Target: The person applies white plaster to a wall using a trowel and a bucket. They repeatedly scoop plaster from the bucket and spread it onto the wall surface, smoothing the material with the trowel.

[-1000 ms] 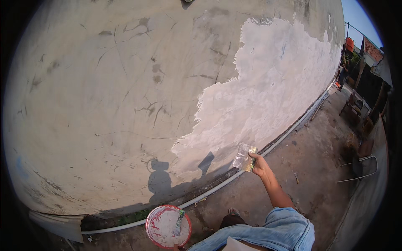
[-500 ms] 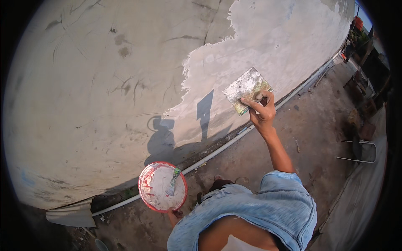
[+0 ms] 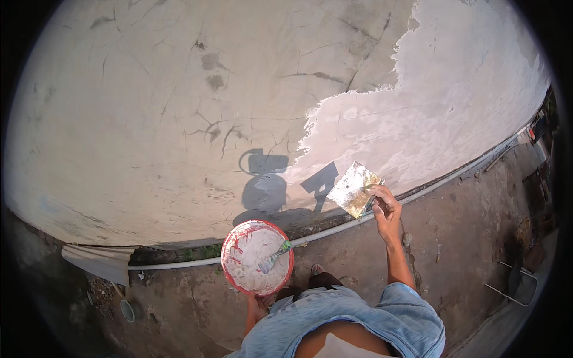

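Note:
My right hand (image 3: 387,210) grips a flat rectangular plastering trowel (image 3: 351,188), its face smeared with white and yellowish residue. The trowel is in front of the wall (image 3: 197,113); whether it touches the surface I cannot tell. Low at the left, my left hand (image 3: 258,303) holds a round red basin (image 3: 225,267) by its near rim, its fingers partly hidden beneath. Pale, pasty filler (image 3: 248,256) fills the basin. A scraper (image 3: 276,256) with a green handle lies in the paste, handle toward the right rim.
A whitish coat (image 3: 382,131) with a ragged edge covers the wall's right part; cracks and dark spots mark the left. A white pipe (image 3: 197,263) runs along the wall's foot. A corrugated sheet (image 3: 101,258) leans at left. A metal frame (image 3: 516,286) stands at right.
My view has turned leftward, and the wall's coated part now sits farther right. The trowel appears lower, in front of its shadow. Both hands keep their holds.

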The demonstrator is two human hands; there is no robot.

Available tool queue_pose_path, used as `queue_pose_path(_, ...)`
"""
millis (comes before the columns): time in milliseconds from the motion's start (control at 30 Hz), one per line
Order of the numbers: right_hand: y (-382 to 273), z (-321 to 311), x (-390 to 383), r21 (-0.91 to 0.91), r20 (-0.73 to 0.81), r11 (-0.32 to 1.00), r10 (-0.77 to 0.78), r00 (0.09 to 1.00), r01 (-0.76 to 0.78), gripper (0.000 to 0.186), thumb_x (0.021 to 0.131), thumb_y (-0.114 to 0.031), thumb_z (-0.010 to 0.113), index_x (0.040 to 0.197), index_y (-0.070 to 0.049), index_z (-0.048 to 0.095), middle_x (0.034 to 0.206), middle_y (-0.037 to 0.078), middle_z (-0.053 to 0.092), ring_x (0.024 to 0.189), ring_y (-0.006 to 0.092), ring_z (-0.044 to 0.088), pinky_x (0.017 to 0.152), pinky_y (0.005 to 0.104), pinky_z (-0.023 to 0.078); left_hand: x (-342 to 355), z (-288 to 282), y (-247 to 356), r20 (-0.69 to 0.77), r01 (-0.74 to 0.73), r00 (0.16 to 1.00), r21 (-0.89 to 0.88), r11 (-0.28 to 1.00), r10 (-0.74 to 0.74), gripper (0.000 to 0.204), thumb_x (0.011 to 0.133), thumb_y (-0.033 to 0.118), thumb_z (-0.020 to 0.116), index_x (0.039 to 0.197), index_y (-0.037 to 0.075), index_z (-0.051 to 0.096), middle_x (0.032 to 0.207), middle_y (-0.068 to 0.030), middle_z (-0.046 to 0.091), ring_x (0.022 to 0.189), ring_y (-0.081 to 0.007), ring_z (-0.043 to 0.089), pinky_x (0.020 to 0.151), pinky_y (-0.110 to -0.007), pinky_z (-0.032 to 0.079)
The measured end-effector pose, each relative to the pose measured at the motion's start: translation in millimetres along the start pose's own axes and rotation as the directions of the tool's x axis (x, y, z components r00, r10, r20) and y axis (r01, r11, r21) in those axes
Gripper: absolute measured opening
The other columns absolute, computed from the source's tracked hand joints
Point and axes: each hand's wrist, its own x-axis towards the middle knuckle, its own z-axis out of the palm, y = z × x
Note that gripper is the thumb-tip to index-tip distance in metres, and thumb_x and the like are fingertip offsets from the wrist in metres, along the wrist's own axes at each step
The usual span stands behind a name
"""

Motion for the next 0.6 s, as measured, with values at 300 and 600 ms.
queue_pose_path(300, -49, 0, 78, -0.091, -0.473, 0.971, -0.236, 0.849, 0.219, 0.068, 0.087, 0.006, 0.063, 0.148, -0.003, 0.033, 0.139, 0.018, 0.042, 0.117, 0.0229, 0.055, 0.098, 0.0327, 0.047, 32, 2, -2, 0.057, 0.067, 0.996, 0.106, 0.992, -0.073, 0.049, 0.093, 0.027, 0.045, 0.137, 0.005, 0.046, 0.118, -0.0143, 0.065, 0.095, -0.0280, 0.069, 0.088, -0.044, 0.058)
queue_pose_path(600, -149, -52, 209, 0.157, -0.537, 0.878, -0.309, 0.785, 0.452, 0.041, 0.099, -0.014, 0.057, 0.137, -0.002, 0.047, 0.119, 0.009, 0.063, 0.102, 0.0146, 0.062, 0.089, 0.0312, 0.051, 56, -10, 26, 0.166, 0.060, 0.982, 0.170, 0.984, -0.088, 0.049, 0.092, 0.026, 0.045, 0.137, 0.005, 0.046, 0.119, -0.0149, 0.065, 0.095, -0.0285, 0.068, 0.088, -0.044, 0.058)
